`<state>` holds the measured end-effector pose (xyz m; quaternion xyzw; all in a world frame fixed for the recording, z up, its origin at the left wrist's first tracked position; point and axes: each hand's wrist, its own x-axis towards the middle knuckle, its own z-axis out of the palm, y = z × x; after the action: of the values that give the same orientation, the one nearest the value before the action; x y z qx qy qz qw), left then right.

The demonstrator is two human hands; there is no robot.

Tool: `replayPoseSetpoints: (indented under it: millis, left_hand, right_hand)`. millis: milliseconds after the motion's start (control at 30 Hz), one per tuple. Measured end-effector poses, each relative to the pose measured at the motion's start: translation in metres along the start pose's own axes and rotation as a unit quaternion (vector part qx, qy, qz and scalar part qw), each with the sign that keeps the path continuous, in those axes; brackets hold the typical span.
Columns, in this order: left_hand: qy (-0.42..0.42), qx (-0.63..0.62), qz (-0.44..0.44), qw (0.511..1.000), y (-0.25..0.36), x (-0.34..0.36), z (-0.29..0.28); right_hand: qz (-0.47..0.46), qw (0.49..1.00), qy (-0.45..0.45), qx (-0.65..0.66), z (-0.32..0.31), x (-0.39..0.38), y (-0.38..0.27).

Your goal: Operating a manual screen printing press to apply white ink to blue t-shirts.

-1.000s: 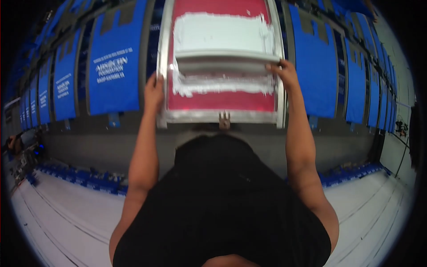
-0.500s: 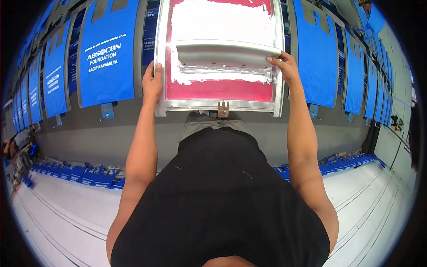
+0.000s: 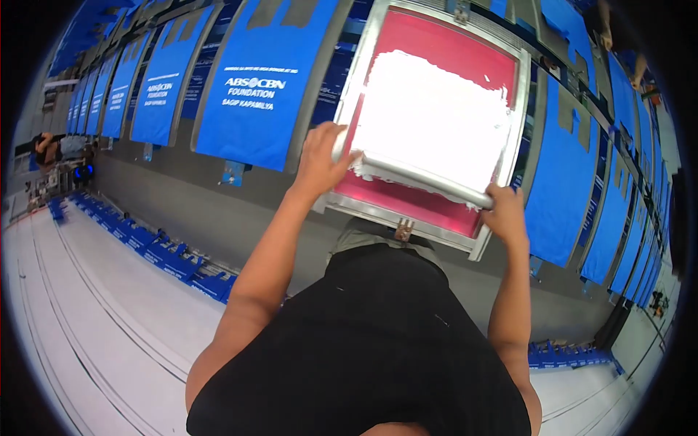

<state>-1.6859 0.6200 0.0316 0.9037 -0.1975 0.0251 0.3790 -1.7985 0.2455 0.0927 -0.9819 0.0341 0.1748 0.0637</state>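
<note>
A screen printing frame (image 3: 520, 109) with a metal rim lies in front of me. White ink (image 3: 436, 116) covers much of its red mesh (image 3: 436, 35). Across the near part of the mesh lies a long metal squeegee (image 3: 429, 179), slanting down toward the right. My right hand (image 3: 507, 214) is closed round its right end. At its left end is my left hand (image 3: 320, 163), fingers curled by the frame's left rail and thumb against the squeegee. The squeegee's lower edge is hidden from me.
Blue printed bags (image 3: 254, 87) lie in a row on grey boards to both sides of the frame. A hinge-like metal bracket (image 3: 404, 230) sits on the frame's near rail. Behind me runs a white table (image 3: 109, 291) edged with blue bags. Another person's arm (image 3: 606, 25) shows at far right.
My left hand has gone from the frame's left rail to the squeegee's left end. The squeegee lies nearer the mesh's near edge, over ink that spreads farther. My view has tilted.
</note>
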Motion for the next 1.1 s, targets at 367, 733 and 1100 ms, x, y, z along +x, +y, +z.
replayPoseSetpoints:
  millis: [367, 733, 1100]
  left_hand:
    - [-0.223, 0.209, 0.094, 0.947, 0.011, 0.226, -0.171]
    - [-0.119, 0.155, 0.115, 0.974, -0.076, 0.163, -0.120]
    - [-0.243, 0.140, 0.013, 0.960, -0.319, 0.075, -0.244]
  right_hand:
    - [-0.117, 0.985, 0.086, 0.098, -0.140, 0.182, -0.121]
    - [-0.090, 0.989, 0.120, 0.001, -0.064, 0.197, -0.165]
    - [-0.063, 0.996, -0.036, 0.056, 0.042, 0.245, -0.421]
